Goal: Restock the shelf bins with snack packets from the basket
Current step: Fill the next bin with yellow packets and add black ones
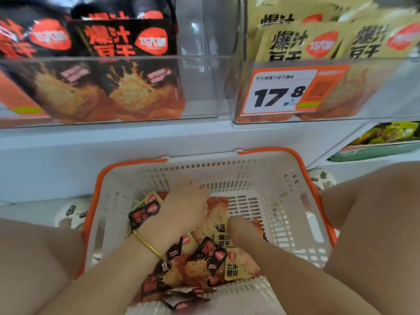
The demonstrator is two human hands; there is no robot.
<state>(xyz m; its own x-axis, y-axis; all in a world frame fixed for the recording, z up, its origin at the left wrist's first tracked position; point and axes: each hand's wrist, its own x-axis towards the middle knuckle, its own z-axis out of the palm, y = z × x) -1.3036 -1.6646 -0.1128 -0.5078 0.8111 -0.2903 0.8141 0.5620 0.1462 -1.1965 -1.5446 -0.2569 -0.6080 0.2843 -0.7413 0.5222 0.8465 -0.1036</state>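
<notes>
A white basket with an orange rim (261,171) sits on the floor between my knees. It holds several small snack packets, black ones (210,254) and beige ones (238,264). My left hand (186,208), with a gold bracelet on the wrist, reaches into the basket, its fingers curled down over a beige packet (218,214). My right hand (239,228) lies on the same pile beside it, fingers hidden underneath. Above, a clear bin (204,87) holds black packets on its left side, and another clear bin (386,92) holds beige packets.
A white shelf ledge (113,142) runs between the bins and the basket. A price tag (279,92) reading 17.8 is on the right bin's front. A lower shelf at right carries green packets (386,135). My knees flank the basket, with a shoe (70,212) at left.
</notes>
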